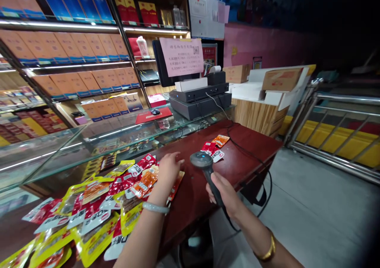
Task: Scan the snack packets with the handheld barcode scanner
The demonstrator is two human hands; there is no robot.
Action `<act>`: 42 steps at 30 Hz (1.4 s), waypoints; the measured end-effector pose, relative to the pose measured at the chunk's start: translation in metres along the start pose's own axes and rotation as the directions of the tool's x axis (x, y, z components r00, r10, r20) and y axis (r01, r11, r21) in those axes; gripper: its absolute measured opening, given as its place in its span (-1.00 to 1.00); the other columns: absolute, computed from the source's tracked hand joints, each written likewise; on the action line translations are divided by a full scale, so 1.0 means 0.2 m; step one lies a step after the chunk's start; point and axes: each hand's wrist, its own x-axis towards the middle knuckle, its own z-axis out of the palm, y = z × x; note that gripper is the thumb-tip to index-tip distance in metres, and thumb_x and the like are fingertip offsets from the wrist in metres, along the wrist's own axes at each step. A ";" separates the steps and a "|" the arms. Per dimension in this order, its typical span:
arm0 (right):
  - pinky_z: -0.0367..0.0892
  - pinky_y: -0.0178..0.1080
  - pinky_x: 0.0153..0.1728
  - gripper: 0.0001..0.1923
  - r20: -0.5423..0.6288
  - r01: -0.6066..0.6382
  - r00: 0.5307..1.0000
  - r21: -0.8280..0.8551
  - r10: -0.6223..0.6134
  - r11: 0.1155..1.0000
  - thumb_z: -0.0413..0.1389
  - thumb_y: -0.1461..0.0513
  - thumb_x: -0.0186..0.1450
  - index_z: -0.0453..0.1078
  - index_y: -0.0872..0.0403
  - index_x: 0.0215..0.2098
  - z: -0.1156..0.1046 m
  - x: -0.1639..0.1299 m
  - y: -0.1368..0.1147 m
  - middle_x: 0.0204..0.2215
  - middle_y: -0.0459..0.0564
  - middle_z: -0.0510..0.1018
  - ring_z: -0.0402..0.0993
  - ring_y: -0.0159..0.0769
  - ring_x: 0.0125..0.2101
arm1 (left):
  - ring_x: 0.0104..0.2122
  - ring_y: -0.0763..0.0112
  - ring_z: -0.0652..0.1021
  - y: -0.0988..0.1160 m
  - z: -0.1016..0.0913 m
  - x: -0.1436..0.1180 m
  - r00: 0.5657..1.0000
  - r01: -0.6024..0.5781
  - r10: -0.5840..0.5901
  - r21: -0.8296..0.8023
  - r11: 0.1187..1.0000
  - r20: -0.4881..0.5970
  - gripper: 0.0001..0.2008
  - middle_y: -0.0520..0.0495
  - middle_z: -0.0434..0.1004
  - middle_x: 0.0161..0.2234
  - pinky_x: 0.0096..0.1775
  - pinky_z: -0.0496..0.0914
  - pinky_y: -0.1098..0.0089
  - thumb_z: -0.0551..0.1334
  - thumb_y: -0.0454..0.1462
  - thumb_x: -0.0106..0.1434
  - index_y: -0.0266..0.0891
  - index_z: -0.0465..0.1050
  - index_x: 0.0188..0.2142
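Note:
My right hand is wrapped round the grip of a black barcode scanner, its head raised over the table and a small blue light showing on top. My left hand hovers at the right edge of a spread pile of snack packets, fingers apart and slightly bent. An orange packet lies partly hidden behind that wrist. The packets are red and white, yellow, and orange. Beyond the scanner, a small group of red and orange packets lies apart from the pile.
The packets lie on a dark red table against a glass display counter. On the counter stand a cash drawer and a monitor with a pink sign. The scanner cable loops off the table's right side. A metal railing stands to the right.

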 end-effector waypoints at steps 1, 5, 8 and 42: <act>0.13 -0.35 -0.62 -0.49 0.007 -0.006 1.000 -0.007 0.006 1.000 0.16 -0.23 0.27 0.25 0.01 -0.29 0.00 0.00 0.00 -0.64 -0.27 0.30 0.13 -0.48 -0.71 | 0.08 0.01 0.52 -0.05 -0.06 -0.02 1.000 -0.009 0.008 0.190 0.982 0.007 -0.58 -0.34 0.57 0.04 0.17 0.33 0.12 0.26 -0.19 0.26 -0.27 0.56 0.08; 0.11 -0.36 -0.63 -0.47 0.026 -0.028 0.999 -0.046 0.029 0.999 0.18 -0.23 0.25 0.28 0.02 -0.25 0.04 0.01 0.00 -0.65 -0.28 0.30 0.13 -0.48 -0.71 | 0.13 -0.19 0.44 -0.19 -0.21 -0.09 0.990 0.103 -0.140 0.557 0.824 0.024 -0.43 -0.47 0.53 0.03 0.14 0.30 0.02 0.22 0.04 0.24 -0.37 0.57 0.03; 0.11 -0.37 -0.64 -0.42 0.064 -0.049 0.997 -0.059 0.053 0.997 0.17 -0.26 0.23 0.31 0.03 -0.16 0.10 0.03 0.02 -0.66 -0.30 0.29 0.13 -0.48 -0.72 | 0.18 -0.24 0.38 -0.23 -0.22 -0.11 0.976 0.149 -0.213 0.576 0.804 0.044 -0.29 -0.47 0.45 0.13 0.13 0.28 -0.04 0.19 0.19 0.19 -0.32 0.53 0.08; 0.15 -0.38 -0.64 -0.29 0.074 -0.018 0.997 -0.107 0.026 0.994 0.13 -0.33 0.21 0.29 0.07 -0.05 0.19 0.08 0.13 -0.65 -0.29 0.31 0.12 -0.50 -0.73 | 0.15 -0.21 0.42 -0.24 -0.10 -0.11 0.991 0.049 -0.109 0.547 0.836 0.079 -0.32 -0.44 0.50 0.09 0.11 0.26 -0.02 0.16 0.20 0.22 -0.35 0.50 -0.01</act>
